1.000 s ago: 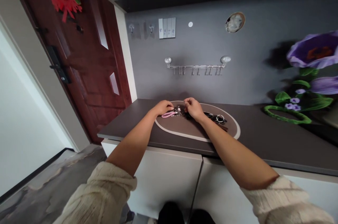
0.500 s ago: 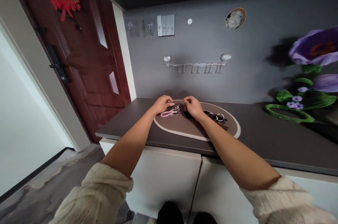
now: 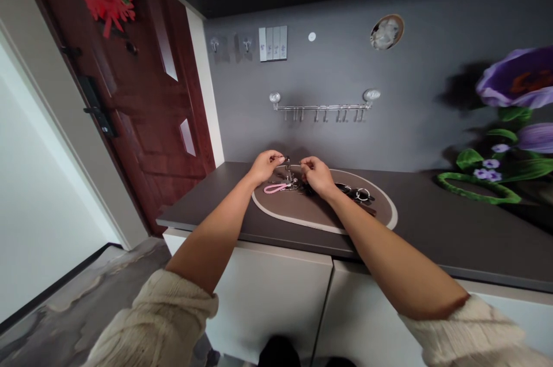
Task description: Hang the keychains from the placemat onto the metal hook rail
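Observation:
My left hand [image 3: 264, 166] pinches the upper end of a metal keychain [image 3: 288, 170] between thumb and fingertips. The chain hangs from the pinch toward the oval brown mat [image 3: 294, 211] with a pale rim. At its lower end a pink loop strap [image 3: 275, 188] lies on the mat. Just to the right, my right hand [image 3: 317, 174] is closed with its fingers curled, facing the left one across a small gap. What its fingertips hold, if anything, cannot be made out. Beside the right wrist lie dark key fobs with a silver ring [image 3: 363, 194], partly behind the forearm.
A clear rail with several hooks [image 3: 322, 108] is fixed to the grey wall above the mat. The mat lies on a dark countertop [image 3: 432, 229]. Purple artificial flowers [image 3: 514, 84] stand at the right; a red-brown door [image 3: 159, 142] is at the left.
My left hand has risen slightly, and the keychain now hangs upright from its fingertips instead of lying bunched under them. My right hand has hardly moved.

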{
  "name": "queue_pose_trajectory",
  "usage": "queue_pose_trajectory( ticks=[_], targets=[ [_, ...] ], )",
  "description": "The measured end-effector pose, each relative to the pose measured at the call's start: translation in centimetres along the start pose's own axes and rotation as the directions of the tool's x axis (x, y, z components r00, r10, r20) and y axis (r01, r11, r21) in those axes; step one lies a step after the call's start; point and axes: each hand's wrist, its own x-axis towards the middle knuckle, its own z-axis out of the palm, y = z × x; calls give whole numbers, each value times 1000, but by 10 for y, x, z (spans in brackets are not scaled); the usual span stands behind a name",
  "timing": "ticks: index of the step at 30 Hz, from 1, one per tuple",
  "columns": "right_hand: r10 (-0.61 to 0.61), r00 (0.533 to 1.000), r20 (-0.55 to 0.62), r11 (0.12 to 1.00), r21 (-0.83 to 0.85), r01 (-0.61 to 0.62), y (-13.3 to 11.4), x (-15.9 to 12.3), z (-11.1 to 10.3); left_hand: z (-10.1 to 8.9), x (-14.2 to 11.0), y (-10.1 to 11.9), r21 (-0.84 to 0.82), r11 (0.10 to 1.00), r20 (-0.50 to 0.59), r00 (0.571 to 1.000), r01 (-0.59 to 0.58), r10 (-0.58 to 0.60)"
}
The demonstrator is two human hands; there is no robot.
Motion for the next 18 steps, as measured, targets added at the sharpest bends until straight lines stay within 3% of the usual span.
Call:
queue_pose_trajectory(
  ticks=[5,9,18],
  targets=[
    [-151,988,19,988,30,151,0,2,1,2,-1,2,-105,994,16,1000,24,-22],
    [-203,977,66,977,78,197,-2,0,3,3,-2,6,-176,984,27,999,33,-29],
    [-303,953,-3,951,-70,302,-4,-1,2,6,-4,9,-301,952,68,997,51,-32]
  ],
)
